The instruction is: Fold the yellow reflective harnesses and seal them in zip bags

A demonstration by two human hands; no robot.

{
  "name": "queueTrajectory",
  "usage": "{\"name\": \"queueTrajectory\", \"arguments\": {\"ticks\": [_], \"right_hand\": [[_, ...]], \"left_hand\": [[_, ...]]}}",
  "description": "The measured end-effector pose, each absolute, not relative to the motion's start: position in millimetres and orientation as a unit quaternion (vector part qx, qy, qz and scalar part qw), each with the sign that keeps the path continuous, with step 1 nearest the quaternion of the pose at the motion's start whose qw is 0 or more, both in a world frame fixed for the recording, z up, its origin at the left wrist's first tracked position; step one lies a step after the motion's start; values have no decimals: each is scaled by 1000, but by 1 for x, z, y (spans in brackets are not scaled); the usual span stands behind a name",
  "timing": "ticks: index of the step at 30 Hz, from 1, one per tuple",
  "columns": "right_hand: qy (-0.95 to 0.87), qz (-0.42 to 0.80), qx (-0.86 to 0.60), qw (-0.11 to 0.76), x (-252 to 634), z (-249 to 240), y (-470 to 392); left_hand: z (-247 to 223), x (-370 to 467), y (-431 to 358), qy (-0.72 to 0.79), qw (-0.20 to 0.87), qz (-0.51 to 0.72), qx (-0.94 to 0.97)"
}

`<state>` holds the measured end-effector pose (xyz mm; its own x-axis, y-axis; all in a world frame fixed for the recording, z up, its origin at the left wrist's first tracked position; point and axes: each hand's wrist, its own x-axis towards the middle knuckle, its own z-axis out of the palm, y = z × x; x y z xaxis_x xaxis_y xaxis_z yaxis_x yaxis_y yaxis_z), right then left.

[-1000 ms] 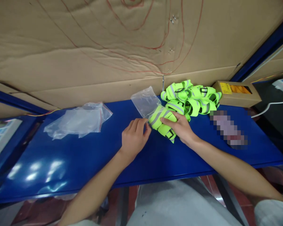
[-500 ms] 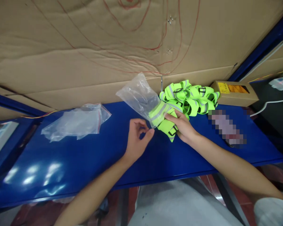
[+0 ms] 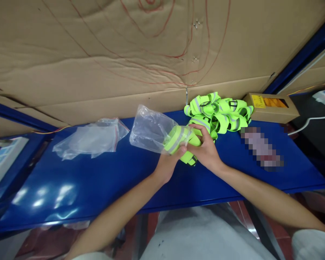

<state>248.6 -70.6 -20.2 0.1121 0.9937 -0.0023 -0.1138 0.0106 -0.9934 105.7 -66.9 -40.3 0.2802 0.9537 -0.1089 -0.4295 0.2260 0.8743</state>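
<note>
Tabletop [image 3: 111,173] lies beneath a clear bag [image 3: 148,130], its mouth around the leading part of a green strap bundle [image 3: 176,139]. Left hand [image 3: 169,164] and right hand [image 3: 207,151] grip the bundle, left fingers partly hidden. Recommended: coils kept compressed, bag mouth spread, trailing buckle [image 3: 193,161] tucked flat.

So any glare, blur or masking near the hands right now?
All in the head view: white glare on the blue table at left, away from the left hand and right hand; pale reflections on the clear bag, its edge hard to trace over the neon strap bundle; fine detail soft; a pixelated patch at right, apart from both hands.
</note>
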Motion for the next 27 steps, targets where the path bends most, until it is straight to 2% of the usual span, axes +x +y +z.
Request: {"name": "queueTrajectory", "arguments": {"ticks": [3, 8, 10, 15, 21, 27], "right_hand": [[-481, 527, -464, 525, 256, -20, -69], [-445, 697, -332, 454, 264, -17, -66], [-424, 729, -314, 436, 263, -19, -65], [-380, 732, -343, 449, 258, -25, -64], [-274, 730, -413, 471, 254, -27, -66], [-260, 719, -420, 489, 248, -32, -68]], "left_hand": [[-42, 105, -63, 350, 712, 480, 374], [-39, 88, -53, 344, 713, 480, 377], [-37, 82, -53, 356, 703, 487, 376], [-37, 80, -57, 363, 681, 502, 389], [-51, 84, -61, 360, 693, 487, 391], [-56, 93, -70, 362, 718, 467, 368]]}}
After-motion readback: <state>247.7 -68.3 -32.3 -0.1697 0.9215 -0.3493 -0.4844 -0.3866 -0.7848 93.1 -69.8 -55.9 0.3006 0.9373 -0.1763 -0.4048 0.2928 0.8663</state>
